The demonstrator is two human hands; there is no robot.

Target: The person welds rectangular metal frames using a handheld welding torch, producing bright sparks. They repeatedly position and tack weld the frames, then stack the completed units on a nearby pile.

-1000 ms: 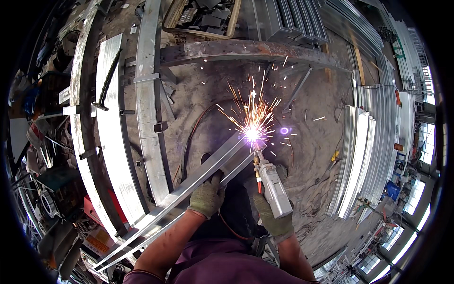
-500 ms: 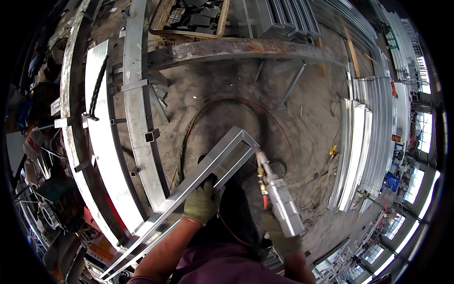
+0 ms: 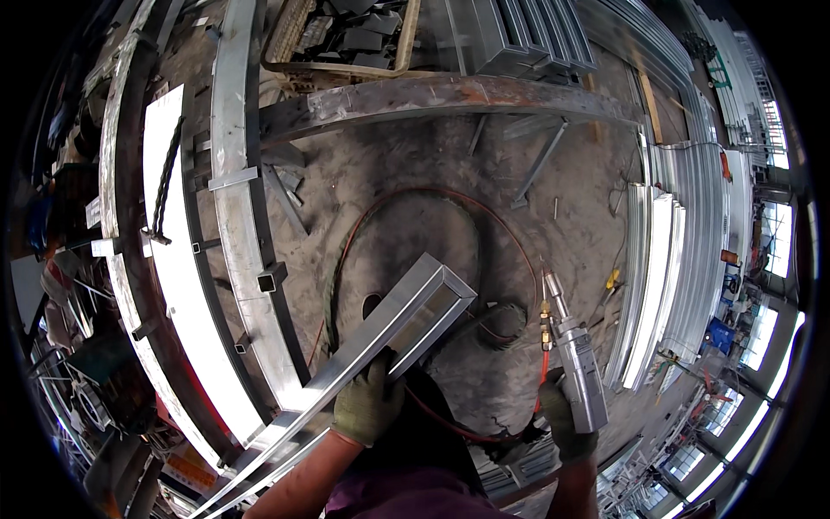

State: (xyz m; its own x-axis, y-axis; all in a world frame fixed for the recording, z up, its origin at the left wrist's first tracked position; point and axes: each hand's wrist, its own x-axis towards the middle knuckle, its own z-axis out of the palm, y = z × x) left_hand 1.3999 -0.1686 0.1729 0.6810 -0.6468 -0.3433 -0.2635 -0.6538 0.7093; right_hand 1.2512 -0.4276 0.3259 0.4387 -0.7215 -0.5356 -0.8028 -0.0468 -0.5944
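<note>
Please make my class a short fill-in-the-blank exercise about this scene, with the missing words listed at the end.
1. The left hand holds a metal profile, while the handheld tool is in the person's ____ hand.
2. The tool's tip and the metal profile are ____ (touching or apart).
3. The right hand wears a green ____.
4. The dark twisted rod lies on a pale beam to the person's ____.

Missing words: right; apart; glove; left.

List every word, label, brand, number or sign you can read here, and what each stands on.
No text can be read.
Silver tool in the right hand: no legible lettering.
Metal profile in the left hand: none legible.
Orange panel, lower left: any marks too small and blurred to read.
</note>
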